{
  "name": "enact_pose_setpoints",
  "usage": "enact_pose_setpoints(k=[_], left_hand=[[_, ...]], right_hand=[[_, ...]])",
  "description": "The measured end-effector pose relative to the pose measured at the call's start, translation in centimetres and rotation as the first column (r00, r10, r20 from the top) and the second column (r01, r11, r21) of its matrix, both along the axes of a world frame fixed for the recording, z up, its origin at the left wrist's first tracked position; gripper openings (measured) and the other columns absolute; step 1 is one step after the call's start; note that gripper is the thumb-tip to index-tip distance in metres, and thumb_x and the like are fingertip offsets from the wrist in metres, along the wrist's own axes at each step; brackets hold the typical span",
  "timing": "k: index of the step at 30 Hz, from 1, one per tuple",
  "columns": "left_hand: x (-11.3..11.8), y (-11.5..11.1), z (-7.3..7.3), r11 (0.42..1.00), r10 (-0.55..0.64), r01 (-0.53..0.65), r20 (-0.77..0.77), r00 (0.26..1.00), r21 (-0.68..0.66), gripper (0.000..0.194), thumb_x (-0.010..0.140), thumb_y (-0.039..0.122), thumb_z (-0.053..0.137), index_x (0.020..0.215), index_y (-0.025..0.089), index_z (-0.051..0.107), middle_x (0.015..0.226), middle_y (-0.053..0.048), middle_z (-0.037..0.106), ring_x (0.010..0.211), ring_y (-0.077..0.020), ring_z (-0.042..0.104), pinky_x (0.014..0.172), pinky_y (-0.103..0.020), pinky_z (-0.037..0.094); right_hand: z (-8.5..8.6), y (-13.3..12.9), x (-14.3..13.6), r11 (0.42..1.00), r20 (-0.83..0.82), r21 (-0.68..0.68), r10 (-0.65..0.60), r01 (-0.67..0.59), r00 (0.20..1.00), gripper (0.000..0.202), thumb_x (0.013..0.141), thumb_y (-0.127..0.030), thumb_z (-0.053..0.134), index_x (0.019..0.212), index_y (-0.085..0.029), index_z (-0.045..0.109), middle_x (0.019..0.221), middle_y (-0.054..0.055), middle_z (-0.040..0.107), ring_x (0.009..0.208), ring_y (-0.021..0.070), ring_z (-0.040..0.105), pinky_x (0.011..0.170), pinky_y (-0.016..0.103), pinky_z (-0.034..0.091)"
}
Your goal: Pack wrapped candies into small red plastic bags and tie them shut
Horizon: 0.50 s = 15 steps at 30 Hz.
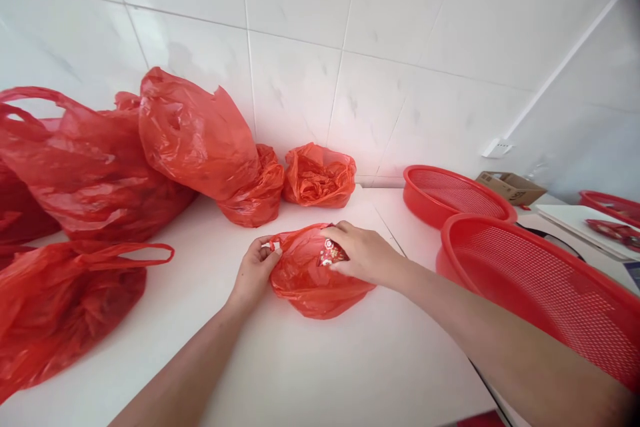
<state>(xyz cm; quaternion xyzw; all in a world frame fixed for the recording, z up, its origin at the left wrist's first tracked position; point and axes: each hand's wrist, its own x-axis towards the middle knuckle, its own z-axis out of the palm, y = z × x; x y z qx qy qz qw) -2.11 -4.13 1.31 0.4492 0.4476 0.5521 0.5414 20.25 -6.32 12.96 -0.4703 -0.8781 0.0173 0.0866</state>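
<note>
An open red plastic bag (320,297) stands on the white table in front of me. My left hand (257,270) pinches its left rim between thumb and fingers. At the bag's mouth, on the right side, my right hand (363,253) is closed round a small red packet (331,253) with white and gold print. The packet is inside the opening, partly covered by my fingers. What else lies in the bag is hidden by its folds.
Filled red bags (100,167) crowd the left, and a smaller red bag (320,180) stands by the tiled wall. Two red mesh baskets (450,197) are on the right, with a cardboard box (511,187) behind. A white table (300,373) carries the bags.
</note>
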Motion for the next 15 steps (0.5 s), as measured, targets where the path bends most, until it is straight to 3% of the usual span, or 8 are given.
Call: enact_pose_setpoints(k=[4,8,12,15], left_hand=[[-0.1,0.2,-0.1,1.000,-0.012,0.011,0.031,0.999,0.012,0.052,0.072,0.046,0.068,0.112,0.019,0.050,0.079,-0.002,0.066,0.066,-0.0181,0.065,0.064,-0.031,0.051],[-0.1,0.1,0.0,1.000,-0.014,0.013,0.053,0.999,0.011,0.053,0.070,0.047,0.069,0.111,0.019,0.051,0.080,-0.003,0.067,0.066,-0.0181,0.065,0.065,-0.032,0.052],[-0.1,-0.2,0.3,1.000,-0.001,0.001,0.041,0.999,-0.009,0.050,0.072,0.046,0.068,0.111,0.020,0.052,0.082,-0.003,0.067,0.068,-0.0184,0.065,0.063,-0.031,0.051],[-0.1,-0.3,0.4,1.000,0.005,-0.005,0.021,1.000,-0.018,0.047,0.073,0.045,0.067,0.111,0.020,0.052,0.082,-0.002,0.066,0.068,-0.0180,0.065,0.060,-0.029,0.050]], right_hand=[[0.5,0.1,0.0,0.997,-0.076,-0.076,-0.017,0.011,0.997,0.057,0.081,-0.034,0.053,0.135,-0.037,0.037,0.125,-0.001,0.055,0.103,0.0186,0.059,0.085,0.031,0.048],[2.3,-0.3,4.4,0.965,-0.203,-0.038,-0.262,0.260,0.944,0.055,0.082,-0.041,0.051,0.135,-0.037,0.038,0.130,0.001,0.054,0.107,0.0214,0.059,0.087,0.035,0.049],[4.0,-1.2,11.8,0.805,-0.270,0.052,-0.558,0.590,0.785,0.051,0.079,-0.047,0.054,0.128,-0.036,0.043,0.117,0.004,0.061,0.095,0.0223,0.063,0.077,0.034,0.049],[3.6,-2.2,18.0,0.700,-0.128,0.014,-0.707,0.714,0.696,0.023,0.079,-0.048,0.052,0.091,-0.031,0.061,0.097,0.008,0.068,0.083,0.0242,0.064,0.070,0.036,0.046]])
